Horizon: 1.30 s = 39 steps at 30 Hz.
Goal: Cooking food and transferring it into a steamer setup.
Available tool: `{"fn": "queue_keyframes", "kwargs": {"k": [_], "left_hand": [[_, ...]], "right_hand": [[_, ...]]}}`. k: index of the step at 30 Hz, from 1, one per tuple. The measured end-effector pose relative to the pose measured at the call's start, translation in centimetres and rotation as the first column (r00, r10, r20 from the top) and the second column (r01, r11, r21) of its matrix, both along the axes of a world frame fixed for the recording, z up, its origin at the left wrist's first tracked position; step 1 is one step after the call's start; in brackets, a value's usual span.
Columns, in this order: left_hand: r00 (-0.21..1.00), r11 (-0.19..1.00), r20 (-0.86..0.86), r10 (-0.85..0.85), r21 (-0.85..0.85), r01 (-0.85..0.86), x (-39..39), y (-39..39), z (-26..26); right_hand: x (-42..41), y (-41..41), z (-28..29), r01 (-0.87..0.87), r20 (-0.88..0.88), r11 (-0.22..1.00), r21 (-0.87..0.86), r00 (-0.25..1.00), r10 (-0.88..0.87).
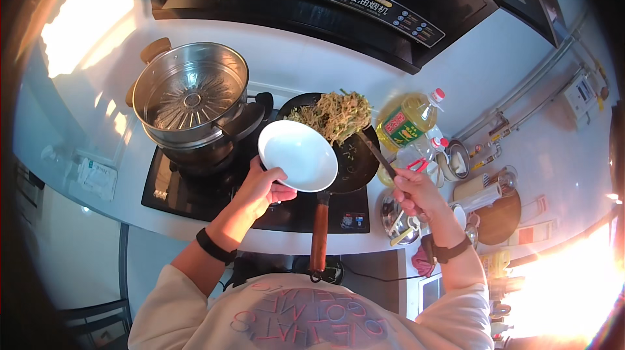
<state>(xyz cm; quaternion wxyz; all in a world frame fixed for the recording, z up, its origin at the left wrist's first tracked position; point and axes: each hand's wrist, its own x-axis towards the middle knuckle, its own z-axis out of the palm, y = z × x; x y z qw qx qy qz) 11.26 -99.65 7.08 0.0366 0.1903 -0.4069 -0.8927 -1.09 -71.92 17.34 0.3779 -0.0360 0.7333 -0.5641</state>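
My left hand (266,185) grips the rim of an empty white bowl (299,156), tilted over the near left part of a black wok (359,167). In my right hand (415,191) is the dark handle of a spatula (376,152), its blade hidden beneath a heaped load of stir-fried shreds with green pieces (342,115). The load is raised over the wok, behind the bowl's right side. More food lies in the back left of the wok, and small bits stick to its bottom. The wok's wooden handle (319,238) points towards me.
A steel steamer pot (190,91) stands on the left of the black gas hob (195,203). Right of the wok are an oil bottle (407,120), a steel bowl with utensils (398,218) and a round wooden board (500,218). A range hood (293,13) hangs above.
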Motion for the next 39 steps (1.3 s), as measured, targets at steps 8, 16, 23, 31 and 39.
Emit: {"fn": "queue_keyframes", "kwargs": {"k": [8, 16, 23, 31, 39], "left_hand": [[1.0, 0.992, -0.005, -0.027, 0.124, 0.027, -3.7, 1.3, -1.2], [0.997, 0.994, -0.048, -0.053, 0.094, 0.057, -4.0, 2.5, -1.3], [0.992, 0.994, -0.094, -0.08, 0.071, 0.087, -3.2, 2.0, -1.9], [0.998, 0.998, -0.043, -0.055, 0.039, 0.057, -2.9, 1.7, -0.7], [0.998, 0.996, -0.037, -0.056, 0.068, 0.059, -2.7, 1.3, -1.1]], "right_hand": [[3.5, 0.5, 4.2, -0.077, -0.123, 0.981, 0.176, 0.987, 0.099], [5.4, 1.9, -2.2, -0.088, -0.576, 0.85, 0.52, 0.698, 0.425], [6.1, 2.2, -1.0, 0.22, -0.602, 0.562, 0.797, 0.219, 0.768], [5.7, 2.5, 0.8, 0.358, -0.577, 0.52, 0.776, 0.07, 0.813], [4.4, 2.8, 2.7, 0.458, -0.559, 0.544, 0.703, -0.117, 0.821]]}}
